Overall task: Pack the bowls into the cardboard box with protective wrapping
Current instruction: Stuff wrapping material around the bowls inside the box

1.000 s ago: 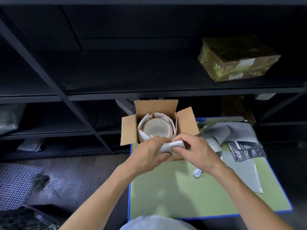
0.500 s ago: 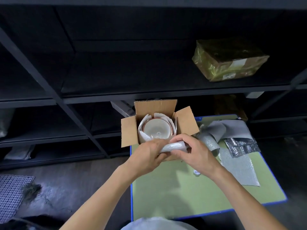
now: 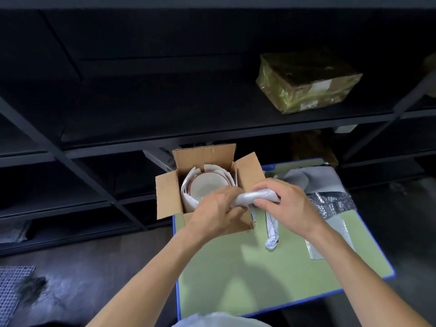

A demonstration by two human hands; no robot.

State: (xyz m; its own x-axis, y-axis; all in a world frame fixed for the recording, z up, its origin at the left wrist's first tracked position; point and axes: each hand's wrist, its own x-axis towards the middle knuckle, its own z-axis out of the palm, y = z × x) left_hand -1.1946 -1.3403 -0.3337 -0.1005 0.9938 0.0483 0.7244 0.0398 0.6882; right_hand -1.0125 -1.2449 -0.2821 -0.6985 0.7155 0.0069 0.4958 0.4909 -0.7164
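Your two hands meet just in front of the open cardboard box (image 3: 168,197), which stands at the far left corner of the green table (image 3: 247,267) with its flaps folded outward. Inside the box a pale bowl (image 3: 210,185) with a reddish rim sits upright, mouth up. White wrapping paper (image 3: 186,194) fills the gap between the bowl and the box walls and stands up above the rim on the left and far sides.

You hold a rolled-up piece of white wrap (image 3: 257,196) over the near right corner of the box. Your left hand (image 3: 218,208) grips its left end, fingers curled round it, and the back of the hand covers the near edge of the bowl. Your right hand (image 3: 291,204) grips the right end, fingers curled over the top and thumb underneath, clamped on the roll.

Below your right hand a twisted strip of white paper (image 3: 271,234) reaches down to the table just beside the box's right wall. You cannot tell whether it is joined to the roll.

Further right, grey bubble wrap (image 3: 316,180) lies spread on the table, and a crinkled silver sheet (image 3: 330,204) lies on top of it, near your right wrist.

Behind the table stands dark shelving (image 3: 165,128). On its upper shelf, to the right, sits a parcel (image 3: 306,81) wrapped in yellowish film with a white label. A patch of metal mesh (image 3: 11,291) lies on the floor at the lower left.
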